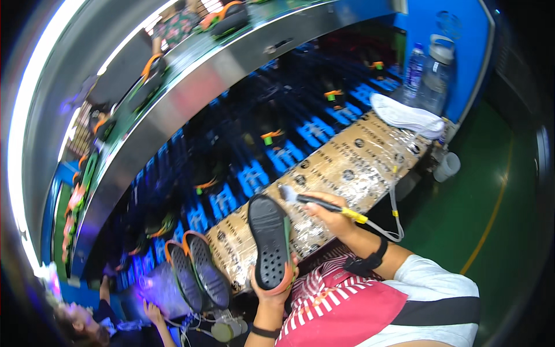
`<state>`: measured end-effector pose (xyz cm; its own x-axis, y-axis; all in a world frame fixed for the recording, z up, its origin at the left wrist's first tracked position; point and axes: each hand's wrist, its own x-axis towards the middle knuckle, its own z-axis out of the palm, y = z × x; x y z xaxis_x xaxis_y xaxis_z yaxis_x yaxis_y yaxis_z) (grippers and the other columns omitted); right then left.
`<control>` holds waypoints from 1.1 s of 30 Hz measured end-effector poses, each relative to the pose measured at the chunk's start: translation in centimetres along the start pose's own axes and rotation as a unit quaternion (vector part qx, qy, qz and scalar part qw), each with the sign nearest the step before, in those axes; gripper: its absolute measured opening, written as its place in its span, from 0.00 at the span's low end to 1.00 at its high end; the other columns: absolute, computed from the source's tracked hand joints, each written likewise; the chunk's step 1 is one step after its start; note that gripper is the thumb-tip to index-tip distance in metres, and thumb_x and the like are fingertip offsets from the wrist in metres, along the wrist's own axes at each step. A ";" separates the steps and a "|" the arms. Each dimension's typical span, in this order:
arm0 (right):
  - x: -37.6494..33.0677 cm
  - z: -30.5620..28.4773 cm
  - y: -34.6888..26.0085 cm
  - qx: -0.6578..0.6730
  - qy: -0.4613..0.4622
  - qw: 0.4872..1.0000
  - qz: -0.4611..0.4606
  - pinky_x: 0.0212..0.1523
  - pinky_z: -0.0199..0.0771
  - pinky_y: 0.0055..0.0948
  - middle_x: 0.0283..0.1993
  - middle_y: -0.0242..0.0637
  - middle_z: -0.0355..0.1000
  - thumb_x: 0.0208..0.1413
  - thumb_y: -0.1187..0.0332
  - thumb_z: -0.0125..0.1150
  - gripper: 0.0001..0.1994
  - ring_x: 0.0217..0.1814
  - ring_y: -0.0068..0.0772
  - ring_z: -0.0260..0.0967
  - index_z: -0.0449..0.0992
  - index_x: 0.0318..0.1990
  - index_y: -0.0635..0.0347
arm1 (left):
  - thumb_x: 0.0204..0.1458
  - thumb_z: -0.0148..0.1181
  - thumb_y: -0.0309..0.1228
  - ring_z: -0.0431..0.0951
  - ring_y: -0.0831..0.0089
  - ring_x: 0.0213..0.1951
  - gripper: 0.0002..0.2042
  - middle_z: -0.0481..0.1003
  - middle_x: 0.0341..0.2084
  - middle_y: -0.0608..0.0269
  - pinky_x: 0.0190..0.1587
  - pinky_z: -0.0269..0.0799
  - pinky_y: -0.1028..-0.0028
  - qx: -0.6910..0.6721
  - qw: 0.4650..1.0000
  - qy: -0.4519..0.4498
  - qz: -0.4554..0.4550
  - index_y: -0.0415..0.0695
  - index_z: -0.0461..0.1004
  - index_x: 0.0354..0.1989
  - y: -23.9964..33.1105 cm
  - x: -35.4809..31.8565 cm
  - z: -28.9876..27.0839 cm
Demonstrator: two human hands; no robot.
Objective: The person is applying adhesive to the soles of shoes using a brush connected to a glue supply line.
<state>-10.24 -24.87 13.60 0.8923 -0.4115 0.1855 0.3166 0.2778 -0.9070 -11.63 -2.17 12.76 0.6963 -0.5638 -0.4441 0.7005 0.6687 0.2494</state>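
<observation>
My left hand [275, 292] grips a shoe sole [268, 229] by its orange heel end, toe pointing away. The sole is black inside, with rows of holes at the heel and an orange and green side. My right hand [328, 215] is closed around the dark handle of a brush [317, 202] with pale bristles, which are near the sole's toe but look apart from it. A clear tube [386, 236] with yellow bands trails from the handle. A pair of similar soles, a left one [184, 276] and a right one [207, 269], lies to my left.
A cardboard-covered bench [347, 173] runs before me, with white insoles [404, 114] at its far right beside two bottles [426, 75]. Beyond is a blue-slatted conveyor [315, 132] carrying shoe parts; a higher belt [191, 55] has more. A co-worker's hand [154, 313] is at lower left.
</observation>
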 end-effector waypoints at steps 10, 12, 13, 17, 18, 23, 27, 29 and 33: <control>-0.7 2.1 -3.9 0.005 -0.077 0.997 0.025 0.33 0.71 0.16 0.33 0.37 0.74 0.51 0.74 0.56 0.12 0.32 0.19 0.70 0.73 0.43 0.69 | 0.46 0.44 0.56 0.71 0.48 0.43 0.36 0.67 0.45 0.39 0.45 0.70 0.57 0.090 0.988 -0.113 0.050 0.38 0.59 0.56 1.4 -0.9 -0.2; -1.2 3.1 -4.2 -0.026 -0.138 0.990 0.029 0.31 0.70 0.16 0.32 0.35 0.74 0.49 0.73 0.58 0.11 0.31 0.18 0.70 0.74 0.41 0.68 | 0.50 0.39 0.58 0.71 0.49 0.43 0.35 0.67 0.46 0.43 0.45 0.69 0.57 0.054 0.990 -0.063 0.111 0.40 0.59 0.56 1.5 -0.9 0.4; -1.4 3.9 -5.1 -0.094 -0.163 0.982 -0.012 0.28 0.68 0.17 0.31 0.35 0.75 0.48 0.72 0.59 0.11 0.28 0.17 0.69 0.75 0.39 0.66 | 0.50 0.39 0.58 0.71 0.49 0.43 0.35 0.67 0.46 0.43 0.45 0.69 0.57 0.049 0.991 -0.058 0.107 0.40 0.59 0.56 1.6 -0.7 0.1; -1.7 6.3 -5.7 -0.160 -0.256 0.938 -0.171 0.28 0.70 0.24 0.30 0.42 0.75 0.39 0.74 0.63 0.12 0.27 0.29 0.73 0.77 0.35 0.64 | 0.51 0.40 0.58 0.70 0.57 0.48 0.33 0.68 0.49 0.54 0.52 0.66 0.61 0.121 0.974 -0.132 0.136 0.44 0.60 0.56 1.1 -0.4 -0.9; -1.8 7.1 -6.0 -0.178 -0.242 0.929 -0.216 0.24 0.68 0.24 0.25 0.40 0.72 0.37 0.75 0.63 0.12 0.23 0.32 0.70 0.76 0.35 0.63 | 0.52 0.41 0.57 0.70 0.60 0.49 0.31 0.68 0.49 0.57 0.53 0.65 0.61 0.137 0.972 -0.056 0.181 0.45 0.59 0.57 0.8 -0.6 -0.9; -1.3 9.8 -6.1 -0.304 -0.150 0.861 -0.379 0.19 0.64 0.26 0.20 0.36 0.64 0.36 0.77 0.61 0.14 0.18 0.33 0.65 0.73 0.36 0.64 | 0.52 0.46 0.51 0.64 0.62 0.56 0.30 0.63 0.56 0.59 0.58 0.58 0.61 0.097 0.983 -0.134 0.084 0.47 0.56 0.60 0.0 -1.5 -3.2; -2.2 11.3 -5.2 -0.333 -0.225 0.830 -0.386 0.21 0.68 0.29 0.22 0.36 0.65 0.38 0.74 0.61 0.13 0.23 0.35 0.67 0.72 0.36 0.64 | 0.50 0.49 0.52 0.61 0.60 0.58 0.33 0.59 0.58 0.59 0.60 0.55 0.58 0.084 0.986 -0.122 0.074 0.49 0.53 0.62 -0.1 -2.1 -4.7; -2.9 11.7 -4.7 -0.336 -0.299 0.808 -0.380 0.23 0.69 0.29 0.25 0.36 0.65 0.39 0.70 0.59 0.14 0.25 0.36 0.67 0.72 0.36 0.64 | 0.51 0.48 0.52 0.63 0.60 0.56 0.31 0.61 0.56 0.57 0.58 0.59 0.60 0.089 0.985 -0.121 0.088 0.47 0.57 0.59 -0.1 -2.2 -2.7; -2.5 11.5 -4.8 -0.286 -0.362 0.784 -0.416 0.22 0.68 0.28 0.23 0.35 0.65 0.40 0.70 0.61 0.13 0.24 0.34 0.67 0.73 0.36 0.61 | 0.51 0.48 0.52 0.65 0.62 0.53 0.29 0.63 0.53 0.56 0.55 0.62 0.63 0.074 0.983 -0.125 0.112 0.46 0.59 0.56 0.4 -2.6 -2.2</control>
<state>-10.33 -15.15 21.86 0.4679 0.4137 0.7810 0.8745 -0.3445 -0.3415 -13.50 0.69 12.11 0.8393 -0.5245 -0.1431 0.5277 0.7224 0.4470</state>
